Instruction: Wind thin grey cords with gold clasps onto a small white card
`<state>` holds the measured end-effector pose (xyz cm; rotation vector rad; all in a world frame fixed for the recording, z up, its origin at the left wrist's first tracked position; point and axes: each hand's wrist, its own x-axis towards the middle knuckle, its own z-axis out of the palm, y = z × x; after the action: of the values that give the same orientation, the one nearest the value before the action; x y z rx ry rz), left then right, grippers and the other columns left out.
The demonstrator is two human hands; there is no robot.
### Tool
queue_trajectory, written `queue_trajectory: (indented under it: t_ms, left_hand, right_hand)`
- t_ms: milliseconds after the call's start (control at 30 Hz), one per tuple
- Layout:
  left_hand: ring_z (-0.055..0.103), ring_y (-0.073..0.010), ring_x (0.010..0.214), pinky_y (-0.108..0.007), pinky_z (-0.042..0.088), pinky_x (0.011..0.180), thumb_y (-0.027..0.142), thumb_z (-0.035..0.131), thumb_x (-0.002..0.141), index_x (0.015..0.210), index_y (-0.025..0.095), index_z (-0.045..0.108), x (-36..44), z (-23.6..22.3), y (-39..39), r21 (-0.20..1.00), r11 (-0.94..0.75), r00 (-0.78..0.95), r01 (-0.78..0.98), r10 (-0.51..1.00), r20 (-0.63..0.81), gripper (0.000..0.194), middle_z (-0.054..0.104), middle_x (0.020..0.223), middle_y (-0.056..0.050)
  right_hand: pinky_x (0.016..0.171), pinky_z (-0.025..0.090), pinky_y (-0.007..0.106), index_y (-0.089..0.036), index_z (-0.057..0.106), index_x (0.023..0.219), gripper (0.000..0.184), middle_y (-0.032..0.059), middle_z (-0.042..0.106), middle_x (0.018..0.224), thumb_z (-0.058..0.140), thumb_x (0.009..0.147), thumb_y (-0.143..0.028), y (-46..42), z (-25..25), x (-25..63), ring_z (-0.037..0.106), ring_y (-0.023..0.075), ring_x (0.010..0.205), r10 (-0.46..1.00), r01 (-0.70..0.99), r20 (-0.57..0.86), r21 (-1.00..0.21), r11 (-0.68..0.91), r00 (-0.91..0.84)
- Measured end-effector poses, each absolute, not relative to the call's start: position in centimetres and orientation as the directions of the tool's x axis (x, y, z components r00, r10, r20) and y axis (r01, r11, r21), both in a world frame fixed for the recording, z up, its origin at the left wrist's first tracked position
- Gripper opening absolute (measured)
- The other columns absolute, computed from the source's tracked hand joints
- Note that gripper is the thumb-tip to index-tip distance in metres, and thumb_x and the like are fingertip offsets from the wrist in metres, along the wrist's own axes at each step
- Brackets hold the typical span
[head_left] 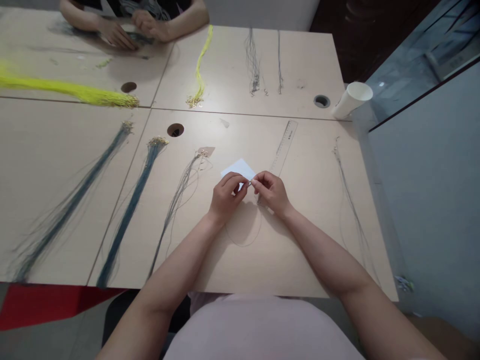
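Note:
My left hand (228,195) and my right hand (273,191) meet over the middle of the near table, fingertips pinched together. Between them is a tiny metallic end of a thin cord (245,245), which hangs in a loop below my hands. Fingers hide most of that end, so its exact form cannot be made out. Behind my fingers lies a white piece of paper (240,166). A clear ruler (285,145) rests just beyond my right hand. Left of my left hand is a loose bundle of grey cords (180,190) with metal clasps at its top, by a small brown card (210,151).
Dark blue cord bundles (131,215) lie to the left, a few grey cords (350,200) to the right. Yellow cords (75,91) and more grey cords (253,65) lie farther back. A white cup (352,102) stands at the right edge. Another person's hands (131,32) work opposite.

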<state>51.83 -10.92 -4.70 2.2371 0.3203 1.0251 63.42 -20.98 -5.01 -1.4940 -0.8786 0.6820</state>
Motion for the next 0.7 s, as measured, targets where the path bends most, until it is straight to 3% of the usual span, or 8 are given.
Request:
queue_trajectory:
  t_ms: [700]
  left_hand:
    - [0.045,-0.0046,0.057,-0.017,0.040,0.051,0.009,0.055,0.078,0.082,0.016,0.057,51.77,-4.89,-10.78,0.647,-0.760,0.676,-0.059,0.446,0.586,0.008,0.058,0.078,-0.002]
  right_hand:
    - [0.052,0.037,0.023,-0.017,0.056,0.074,0.017,-0.0029,0.053,0.057,0.056,0.080,-0.033,-21.09,-4.93,63.45,0.049,0.0089,0.052,0.843,0.135,0.080,-0.991,0.009,0.533]
